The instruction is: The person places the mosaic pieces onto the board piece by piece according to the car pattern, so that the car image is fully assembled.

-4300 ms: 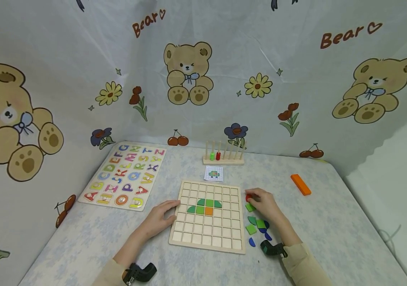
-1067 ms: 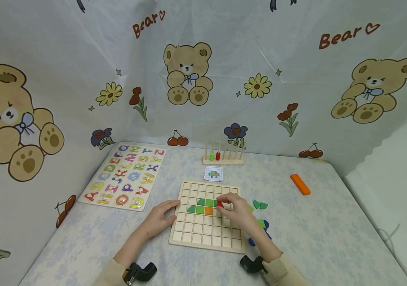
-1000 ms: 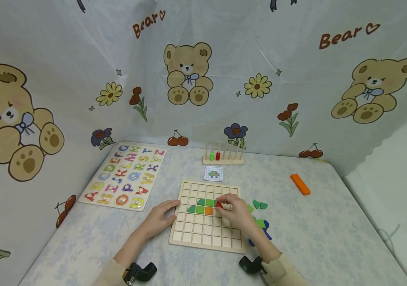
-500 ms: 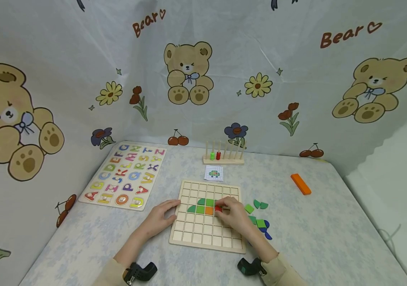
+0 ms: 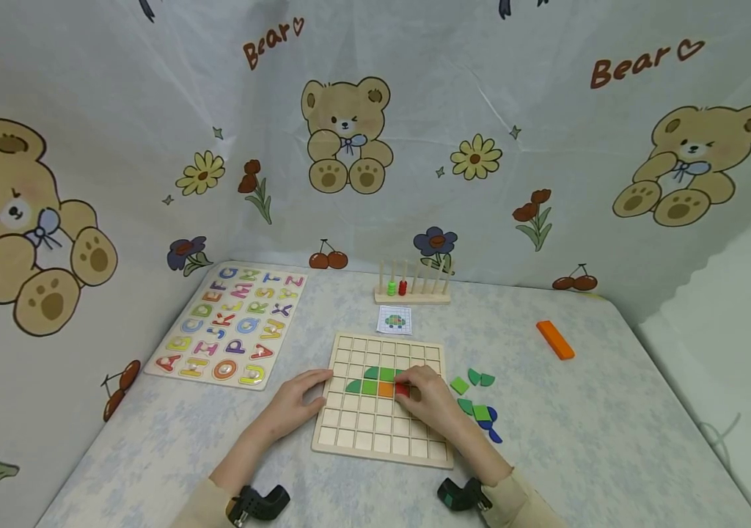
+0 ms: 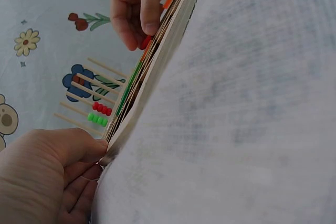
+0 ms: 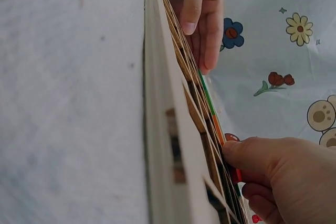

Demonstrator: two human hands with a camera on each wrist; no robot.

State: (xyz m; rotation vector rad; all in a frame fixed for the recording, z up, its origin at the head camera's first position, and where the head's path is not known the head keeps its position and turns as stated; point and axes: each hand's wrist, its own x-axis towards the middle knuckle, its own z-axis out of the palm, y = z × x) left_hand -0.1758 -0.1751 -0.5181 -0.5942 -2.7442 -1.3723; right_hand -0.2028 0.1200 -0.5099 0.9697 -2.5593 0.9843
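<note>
A square wooden grid board lies mid-table. Light green square tiles, dark green rounded tiles and an orange square tile sit in its cells. My right hand pinches a red tile at the cell just right of the orange one. The right wrist view shows the thumb and fingers of the right hand around the red tile, low at the board. My left hand rests with extended fingers against the board's left edge; the left wrist view shows its thumb touching that edge.
Loose green tiles and blue tiles lie right of the board. Beyond it are a pattern card and a peg rack with beads. An alphabet puzzle lies left, an orange bar at right.
My right hand has carried the red tile from the table at right onto the board, then slightly down to the cell beside the orange tile. The left hand stays at the board's edge.
</note>
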